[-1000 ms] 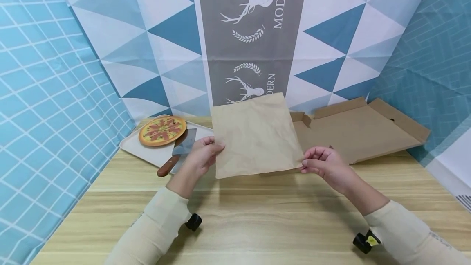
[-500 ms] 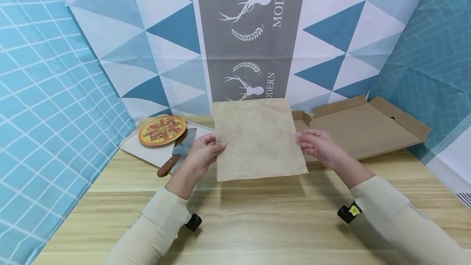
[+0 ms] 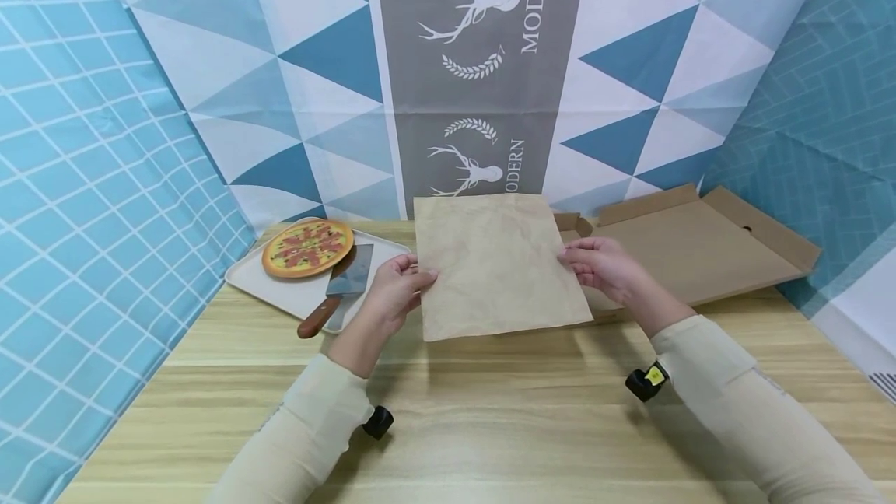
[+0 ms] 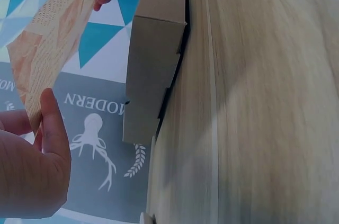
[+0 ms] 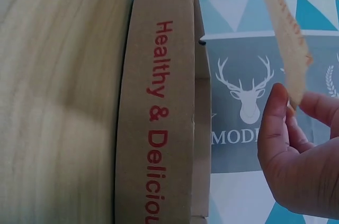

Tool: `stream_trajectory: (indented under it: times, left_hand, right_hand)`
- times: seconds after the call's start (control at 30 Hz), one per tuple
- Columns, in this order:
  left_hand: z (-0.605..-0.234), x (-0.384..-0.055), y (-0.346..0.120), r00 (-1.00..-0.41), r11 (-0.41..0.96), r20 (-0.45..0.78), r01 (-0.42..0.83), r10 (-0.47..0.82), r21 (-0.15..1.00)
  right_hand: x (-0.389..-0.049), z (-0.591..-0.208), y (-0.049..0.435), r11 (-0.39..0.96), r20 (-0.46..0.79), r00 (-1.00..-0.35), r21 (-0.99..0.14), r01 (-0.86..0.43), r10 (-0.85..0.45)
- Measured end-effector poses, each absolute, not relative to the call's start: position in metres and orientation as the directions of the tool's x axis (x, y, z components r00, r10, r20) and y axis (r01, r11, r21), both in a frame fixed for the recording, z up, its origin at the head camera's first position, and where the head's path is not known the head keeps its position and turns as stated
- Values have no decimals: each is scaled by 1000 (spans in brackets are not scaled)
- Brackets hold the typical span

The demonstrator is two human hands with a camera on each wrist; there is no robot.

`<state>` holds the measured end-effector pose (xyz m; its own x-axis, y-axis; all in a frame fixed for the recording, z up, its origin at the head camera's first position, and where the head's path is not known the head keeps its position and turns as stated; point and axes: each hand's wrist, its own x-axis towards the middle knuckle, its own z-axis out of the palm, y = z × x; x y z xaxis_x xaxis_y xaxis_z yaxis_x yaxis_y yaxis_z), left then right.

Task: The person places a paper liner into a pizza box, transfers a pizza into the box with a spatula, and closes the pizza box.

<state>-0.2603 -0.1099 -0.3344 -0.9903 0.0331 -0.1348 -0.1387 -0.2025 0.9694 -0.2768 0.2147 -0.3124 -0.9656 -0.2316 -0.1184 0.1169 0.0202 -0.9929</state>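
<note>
A square sheet of brown paper (image 3: 500,267) is held up in the air, tilted, in the middle of the head view. My left hand (image 3: 394,292) pinches its left edge between thumb and fingers. At the right edge, my right hand (image 3: 607,269) pinches it too. In the left wrist view, print shows on the paper's other side (image 4: 58,28). Behind and below the sheet stands an open cardboard pizza box (image 3: 693,247), partly hidden by the paper. Red lettering runs along the box's front wall (image 5: 156,91) in the right wrist view.
To the left on the wooden table (image 3: 448,426) lies a pale tray (image 3: 262,292). It bears a pizza (image 3: 308,249) and a broad-bladed cutter (image 3: 350,271), whose wooden handle sticks out over the tray's front edge. A patterned wall covering (image 3: 483,84) rises behind.
My right hand has shifted its hold from the sheet's lower right corner up to the middle of the right edge. The paper has dipped at its top and moved slightly right.
</note>
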Motion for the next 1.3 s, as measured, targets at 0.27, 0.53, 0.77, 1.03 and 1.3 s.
stream_trajectory:
  times: [0.27,0.53,0.77,1.03,1.3]
  left_hand:
    - [-332,-263,-99,-989,-224,-144,-143,11,964]
    - [-331,-264,-93,-987,-236,-157,-158,25,959]
    - [-332,-263,-92,-984,-283,-168,-176,55,943]
    - [-336,-262,-92,-975,-243,-180,-208,133,948]
    - [-341,-266,-84,-948,-119,-154,-194,278,974]
  right_hand:
    - [-284,-310,219,55,-125,-975,-992,117,-184]
    - [-286,-303,232,85,-118,-983,-991,107,-142]
    - [-290,-296,250,33,-110,-984,-994,107,-137]
    - [-294,-290,272,81,-136,-985,-988,128,-104]
    - [-295,-282,292,9,-191,-978,-982,191,-84]
